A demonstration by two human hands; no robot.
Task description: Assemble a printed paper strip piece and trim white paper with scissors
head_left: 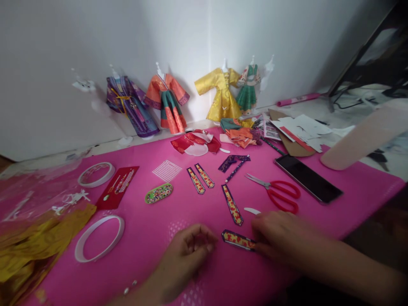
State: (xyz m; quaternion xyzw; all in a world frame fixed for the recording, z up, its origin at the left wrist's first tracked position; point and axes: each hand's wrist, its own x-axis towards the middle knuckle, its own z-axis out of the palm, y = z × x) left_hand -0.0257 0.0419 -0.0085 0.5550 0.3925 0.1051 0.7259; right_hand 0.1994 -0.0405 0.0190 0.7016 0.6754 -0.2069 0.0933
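Near the front of the pink table, my right hand (274,233) is closed on the right end of a flat pointed strip (234,239). This strip has a yellow and red pattern and a dark border. Just left of it rests my left hand (193,248), its fingers curled loosely toward the thumb, with nothing seen in it. A matching strip (232,205) lies above my right hand, and a pair of similar strips (200,178) is farther back. Red-handled scissors (282,193) and a small white curved piece (252,211) lie beyond my right hand.
Tape rolls (99,239) stand left, by a red card (117,187) and mustard cloth (47,238). A green bead tray (159,193) and a gem sheet (167,171) are mid-table. Right lies a phone (308,178). Dressed doll forms (225,95) line the wall.
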